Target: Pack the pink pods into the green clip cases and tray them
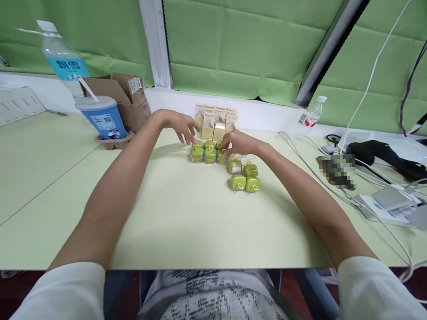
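Small clear containers with green lids and yellow loops stand in rows at the middle of the table. Over the left end of these rows hangs my left hand (pixel 183 125), fingers apart and curved down, with its tips by a back container (pixel 197 144). My right hand (pixel 237 142) has its fingers closed on a front-row container (pixel 221 155) at the right end; they partly hide it. Clear container bodies (pixel 245 159) lie under my right wrist. Nearer me are loose green lids (pixel 238 182), one tipped to show a pale side.
Open cream cartons (pixel 218 123) stand behind the containers. To the left are a blue cup (pixel 104 119), a cardboard box (pixel 130 100) and a large water bottle (pixel 64 58). Cables, a black strap (pixel 390 156) and white devices (pixel 383 210) lie right.
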A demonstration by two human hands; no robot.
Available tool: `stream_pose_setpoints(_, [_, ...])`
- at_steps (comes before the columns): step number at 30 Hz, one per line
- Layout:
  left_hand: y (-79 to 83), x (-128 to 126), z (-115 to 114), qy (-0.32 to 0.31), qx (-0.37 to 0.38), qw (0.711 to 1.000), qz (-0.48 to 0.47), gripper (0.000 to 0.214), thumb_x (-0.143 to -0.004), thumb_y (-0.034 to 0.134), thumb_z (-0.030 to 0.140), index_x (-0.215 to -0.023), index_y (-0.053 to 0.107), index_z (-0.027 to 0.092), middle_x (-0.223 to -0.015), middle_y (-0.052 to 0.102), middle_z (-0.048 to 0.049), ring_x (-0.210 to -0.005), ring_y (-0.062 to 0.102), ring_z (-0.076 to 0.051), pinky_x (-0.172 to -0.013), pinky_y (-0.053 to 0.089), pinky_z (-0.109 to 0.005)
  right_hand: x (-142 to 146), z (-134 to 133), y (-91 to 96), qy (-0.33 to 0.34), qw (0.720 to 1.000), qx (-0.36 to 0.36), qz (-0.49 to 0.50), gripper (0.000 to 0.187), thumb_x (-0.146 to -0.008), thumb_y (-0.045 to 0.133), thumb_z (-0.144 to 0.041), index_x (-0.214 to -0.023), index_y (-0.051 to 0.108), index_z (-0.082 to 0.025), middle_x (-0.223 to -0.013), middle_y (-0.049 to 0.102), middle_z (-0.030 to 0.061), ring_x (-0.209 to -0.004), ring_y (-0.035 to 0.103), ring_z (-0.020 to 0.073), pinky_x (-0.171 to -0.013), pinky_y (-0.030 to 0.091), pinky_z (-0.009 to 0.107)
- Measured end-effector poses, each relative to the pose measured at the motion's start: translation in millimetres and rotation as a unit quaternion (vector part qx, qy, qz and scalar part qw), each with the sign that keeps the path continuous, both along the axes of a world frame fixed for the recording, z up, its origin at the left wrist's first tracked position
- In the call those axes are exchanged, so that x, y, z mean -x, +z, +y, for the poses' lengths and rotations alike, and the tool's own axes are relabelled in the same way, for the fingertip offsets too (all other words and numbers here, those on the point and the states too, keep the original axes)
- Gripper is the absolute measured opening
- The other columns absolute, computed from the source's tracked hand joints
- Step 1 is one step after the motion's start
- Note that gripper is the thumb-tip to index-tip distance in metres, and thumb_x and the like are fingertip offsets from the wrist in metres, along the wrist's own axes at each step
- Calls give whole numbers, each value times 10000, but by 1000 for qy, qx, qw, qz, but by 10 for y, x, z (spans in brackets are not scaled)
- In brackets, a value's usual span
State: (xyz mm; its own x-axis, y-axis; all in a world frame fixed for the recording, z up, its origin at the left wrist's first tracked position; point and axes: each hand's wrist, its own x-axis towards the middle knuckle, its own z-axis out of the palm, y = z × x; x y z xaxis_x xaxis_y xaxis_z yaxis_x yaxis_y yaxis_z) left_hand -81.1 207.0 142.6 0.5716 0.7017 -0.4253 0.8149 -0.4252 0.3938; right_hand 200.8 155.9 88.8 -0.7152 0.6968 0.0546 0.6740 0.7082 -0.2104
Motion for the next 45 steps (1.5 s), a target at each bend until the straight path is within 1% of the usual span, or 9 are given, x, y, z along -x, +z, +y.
stream_pose_setpoints(5, [-104,-96,43,-17,-14,999,43,1414,-508,901,730,-1734,377,260,-1693,545,-155,-1418,655,-426,-1186,529,-419,15,12,-27,-7,1000,-16,7,154,-780,873,-235,-902,866,-142,-929,827,91,-872,750,253,-813,517,323])
stream_pose_setpoints(9, [-167,-73,115,-38,-47,997,48,1281,-501,880,742,-1658,522,325,-1648,609,-97,-1447,627,-400,-1212,485,-393,15,35,-53,-12,1000,-23,9,154,-764,877,-228,-886,863,-134,-926,817,94,-861,739,248,-795,508,315])
stream_pose_setpoints(14, [-192,-58,147,-42,-46,997,51,1246,-492,879,744,-1627,564,338,-1634,623,-93,-1437,638,-391,-1201,484,-373,25,67,-63,-12,1000,-22,2,125,-755,878,-233,-849,857,-154,-849,799,62,-827,707,229,-771,483,306])
stream_pose_setpoints(22, [-148,-94,56,-40,-47,996,64,1325,-492,870,736,-1667,512,237,-1658,590,-138,-1430,639,-392,-1164,514,-343,96,-2,-32,-28,999,-21,-2,135,-760,894,-198,-860,823,-142,-869,797,60,-828,688,205,-763,474,295])
stream_pose_setpoints(27, [17,-20,-19,-18,-60,997,48,1417,-551,854,752,-1758,310,245,-1762,435,-186,-1389,677,-369,-1138,542,-366,29,-178,213,-31,999,-21,10,222,-854,871,-222,-1048,804,-135,-1087,829,110,-921,734,212,-792,513,298])
stream_pose_setpoints(32, [208,79,-90,7,-91,996,14,1387,-584,851,753,-1765,279,304,-1775,429,-141,-1382,690,-382,-1158,526,-387,-16,-360,416,-88,991,31,-98,82,-865,829,-139,-938,838,-174,-1007,844,73,-929,761,230,-754,524,294])
stream_pose_setpoints(37, [224,79,-107,-11,-76,997,22,1337,-619,841,766,-1752,324,279,-1754,457,-163,-1353,699,-377,-1140,545,-401,33,-417,384,-109,977,90,-160,122,-821,855,-92,-893,848,-189,-970,847,41,-862,768,208,-668,508,260])
stream_pose_setpoints(42, [196,60,-100,-25,-57,998,24,1331,-648,838,745,-1765,289,273,-1728,492,-166,-1343,704,-376,-1139,559,-425,70,-398,343,-134,974,67,-171,242,-852,859,-128,-1088,851,-177,-1132,834,97,-951,766,239,-694,497,272])
stream_pose_setpoints(45, [198,48,-119,-23,-51,998,19,1318,-650,842,732,-1761,303,273,-1705,524,-170,-1364,692,-376,-1138,563,-416,94,-405,323,-135,973,67,-177,180,-846,846,-109,-1018,853,-163,-1085,836,101,-927,766,243,-672,488,280])
